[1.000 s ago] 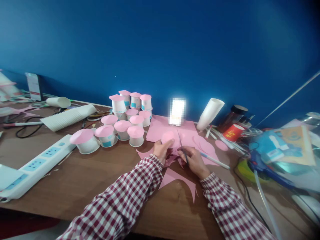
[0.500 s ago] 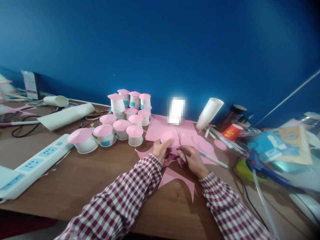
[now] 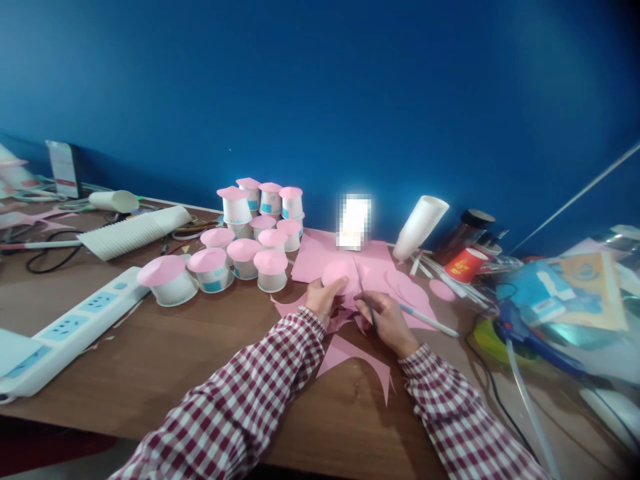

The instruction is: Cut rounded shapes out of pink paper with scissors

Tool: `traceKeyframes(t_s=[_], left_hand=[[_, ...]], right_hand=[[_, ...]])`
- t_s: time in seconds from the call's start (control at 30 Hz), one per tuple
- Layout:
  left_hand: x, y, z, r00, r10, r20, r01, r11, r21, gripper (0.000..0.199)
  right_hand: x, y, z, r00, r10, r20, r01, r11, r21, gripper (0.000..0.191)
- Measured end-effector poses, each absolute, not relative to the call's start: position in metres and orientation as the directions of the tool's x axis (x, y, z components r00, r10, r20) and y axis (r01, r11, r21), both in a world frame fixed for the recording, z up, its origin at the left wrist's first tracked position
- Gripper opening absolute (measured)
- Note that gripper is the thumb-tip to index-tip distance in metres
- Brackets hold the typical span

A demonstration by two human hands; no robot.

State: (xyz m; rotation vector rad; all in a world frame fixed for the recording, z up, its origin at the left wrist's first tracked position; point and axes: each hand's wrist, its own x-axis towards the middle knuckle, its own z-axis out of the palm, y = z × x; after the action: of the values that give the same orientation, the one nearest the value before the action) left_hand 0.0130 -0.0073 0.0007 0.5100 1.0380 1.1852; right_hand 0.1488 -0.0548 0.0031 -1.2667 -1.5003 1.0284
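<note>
My left hand [image 3: 323, 297] pinches a rounded piece of pink paper [image 3: 334, 272], thumb on top. In my right hand [image 3: 386, 321] is a pair of scissors [image 3: 368, 307], closed in the fingers, with the blades pointing away from me beside the paper's right side. Whether the blades are cutting into the paper I cannot tell. Under and around both hands lie pink offcuts, and a curved scrap [image 3: 354, 360] rests nearer to me. Behind them is a larger pink sheet [image 3: 313, 257]. A capped pen [image 3: 430, 321] lies right of my right hand.
Several paper cups with pink cone tops [image 3: 210, 268] stand to the left, some stacked. A white power strip [image 3: 70, 330] is at far left. A leaning cup stack [image 3: 421, 227], a red paper cup [image 3: 465, 265] and a blue glue gun [image 3: 535, 340] are on the right.
The view has shifted very slightly. Both hands, the paper and the scissors look nearly the same as before.
</note>
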Motion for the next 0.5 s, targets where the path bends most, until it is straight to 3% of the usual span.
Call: traceKeyframes(t_s=[0.17,0.5], left_hand=[[0.0129,-0.0059,-0.0018,0.012,0.947,-0.321,-0.538,0.277,0.796,0.032],[0.0122,-0.0063,0.0006,-0.003,0.940,-0.341,-0.542,0.285,0.791,0.032]], right_hand=[[0.1467,-0.0564,0.0070,-0.087,0.989,0.120,0.247,0.138,-0.959,0.030],[0.1488,-0.0554,0.0058,-0.059,0.993,0.104,0.255,0.116,-0.960,0.039]])
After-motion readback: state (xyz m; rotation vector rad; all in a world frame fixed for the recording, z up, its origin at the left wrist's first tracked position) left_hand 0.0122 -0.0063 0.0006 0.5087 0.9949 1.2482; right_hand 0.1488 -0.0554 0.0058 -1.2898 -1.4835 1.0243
